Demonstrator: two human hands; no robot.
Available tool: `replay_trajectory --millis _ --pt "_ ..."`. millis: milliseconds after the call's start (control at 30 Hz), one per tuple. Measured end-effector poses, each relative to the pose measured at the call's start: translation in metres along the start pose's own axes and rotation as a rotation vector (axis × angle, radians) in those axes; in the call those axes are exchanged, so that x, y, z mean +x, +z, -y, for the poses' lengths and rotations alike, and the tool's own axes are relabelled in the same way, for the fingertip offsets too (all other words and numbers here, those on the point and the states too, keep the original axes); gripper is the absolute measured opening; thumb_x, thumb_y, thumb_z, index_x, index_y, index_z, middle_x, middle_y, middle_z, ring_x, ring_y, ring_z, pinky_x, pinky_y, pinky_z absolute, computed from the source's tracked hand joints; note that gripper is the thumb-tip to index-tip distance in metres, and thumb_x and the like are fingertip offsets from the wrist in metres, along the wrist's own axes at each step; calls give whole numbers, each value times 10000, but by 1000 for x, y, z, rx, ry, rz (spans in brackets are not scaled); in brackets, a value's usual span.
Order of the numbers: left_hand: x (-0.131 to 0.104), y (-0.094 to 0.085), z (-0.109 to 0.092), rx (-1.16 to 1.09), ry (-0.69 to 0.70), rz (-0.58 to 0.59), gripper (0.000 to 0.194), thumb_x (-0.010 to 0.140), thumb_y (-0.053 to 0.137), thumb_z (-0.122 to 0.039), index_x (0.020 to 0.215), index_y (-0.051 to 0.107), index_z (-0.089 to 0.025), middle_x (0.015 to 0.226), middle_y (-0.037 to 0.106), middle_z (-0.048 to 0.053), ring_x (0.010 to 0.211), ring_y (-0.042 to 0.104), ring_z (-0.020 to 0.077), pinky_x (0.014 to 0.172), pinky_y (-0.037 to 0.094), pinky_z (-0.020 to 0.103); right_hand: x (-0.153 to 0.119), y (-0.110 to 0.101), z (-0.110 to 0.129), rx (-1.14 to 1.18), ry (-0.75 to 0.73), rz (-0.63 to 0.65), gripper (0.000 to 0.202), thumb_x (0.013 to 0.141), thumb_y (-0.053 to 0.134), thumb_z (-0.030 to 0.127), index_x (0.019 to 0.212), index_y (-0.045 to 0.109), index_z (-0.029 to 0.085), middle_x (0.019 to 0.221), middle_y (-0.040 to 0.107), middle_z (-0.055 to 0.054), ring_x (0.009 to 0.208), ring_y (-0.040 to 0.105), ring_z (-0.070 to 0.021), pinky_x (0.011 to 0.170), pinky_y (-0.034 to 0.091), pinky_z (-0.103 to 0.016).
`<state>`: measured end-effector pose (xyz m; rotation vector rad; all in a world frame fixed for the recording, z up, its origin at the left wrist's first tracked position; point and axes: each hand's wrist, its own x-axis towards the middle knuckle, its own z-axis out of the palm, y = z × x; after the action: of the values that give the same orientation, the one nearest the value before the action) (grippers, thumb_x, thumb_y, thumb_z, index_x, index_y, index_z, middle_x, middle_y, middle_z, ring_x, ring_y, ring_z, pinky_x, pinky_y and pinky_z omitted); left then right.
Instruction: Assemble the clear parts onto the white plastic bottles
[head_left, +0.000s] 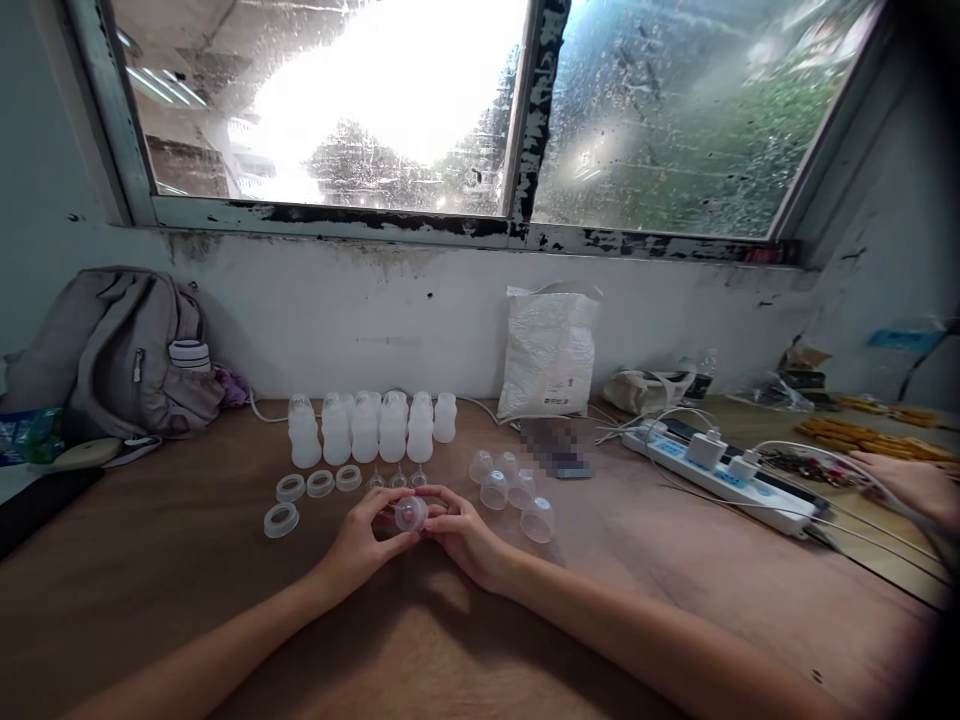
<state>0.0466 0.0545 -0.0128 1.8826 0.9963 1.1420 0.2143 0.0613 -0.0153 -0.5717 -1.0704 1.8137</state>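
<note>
Left hand (pixel 365 535) and right hand (pixel 471 537) come together over the tabletop (pixel 150 560), fingers curved and thumbs pointing inward, and I have both gripping a small clear dome (pixel 410 514) by their fingertips. Forearms slant in from the lower corners, angled toward each other. From my remote view, the dome is just in front of the clear teats (pixel 418 480), between pale rings (pixel 320 494) on the left and clear caps (pixel 537 523) on the right.
</note>
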Motion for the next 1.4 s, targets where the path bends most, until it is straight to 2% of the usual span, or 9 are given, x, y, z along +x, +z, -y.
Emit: replay_trajectory --millis 100,267,400,600,833,967,1100,1200,1400 --pt "1 0 2 -110 -61 -3 456 673 646 -293 1089 496 -179 1012 593 73 907 575 201 809 473 341 1 -1 0 6 -1 -1 424 567 646 62 976 560 133 787 639 -35 737 585 -138 754 414 -285" --pt "3 1 5 -211 -80 15 304 669 652 -294 914 529 -163 943 617 63 901 582 201 826 464 344 2 -2 -1 -17 -10 -54 380 565 666 85 935 590 123 772 638 -35 717 589 -131 760 426 -281" --pt "3 1 5 -221 -80 34 315 639 678 -294 884 527 -167 895 626 55 880 585 204 806 461 342 1 -3 -4 -97 -43 -93 358 570 706 142 906 581 132 725 629 -21 683 589 -133 722 442 -282" --pt "2 -1 -1 -207 -106 21 227 780 506 -380 824 547 -161 786 614 25 758 579 165 709 452 281 0 0 -5 -161 -70 -102 328 586 722 208 867 571 129 701 627 -27 656 579 -132 657 453 -274" --pt "3 -2 -4 -170 -115 -5 261 767 510 -413 785 567 -159 756 601 9 725 559 154 677 440 253 -1 1 -4 -318 -97 -140 317 608 703 282 871 580 152 605 550 33 434 453 -58 398 344 -177" --pt "3 -1 -3 -253 -158 31 272 756 530 -409 865 541 -160 793 610 27 763 573 163 696 451 263 -2 4 -4 -402 -109 -128 291 642 674 329 838 575 139 555 517 40 425 432 -56 384 344 -173" --pt "4 0 3 -265 -175 -84 320 744 535 -427 940 504 -176 798 591 14 645 572 138 614 461 252 -1 5 -4 -392 -104 -119 310 623 679 380 761 521 152 631 540 24 472 477 -70 397 390 -179" --pt "2 0 3 -187 -189 -184 320 771 472 -458 900 529 -171 622 526 -31 483 494 102 493 412 217 -1 5 -4 -378 -85 -125 351 606 685 406 756 481 162 651 537 28 461 493 -71 393 409 -185" --pt "-5 0 -12 -8 -80 -16 278 767 499 -379 951 528 -173 701 559 -4 496 486 98 468 395 201 -3 8 -5 -483 -129 -125 338 669 621 433 762 411 184 574 486 60 413 476 -72 356 425 -191"
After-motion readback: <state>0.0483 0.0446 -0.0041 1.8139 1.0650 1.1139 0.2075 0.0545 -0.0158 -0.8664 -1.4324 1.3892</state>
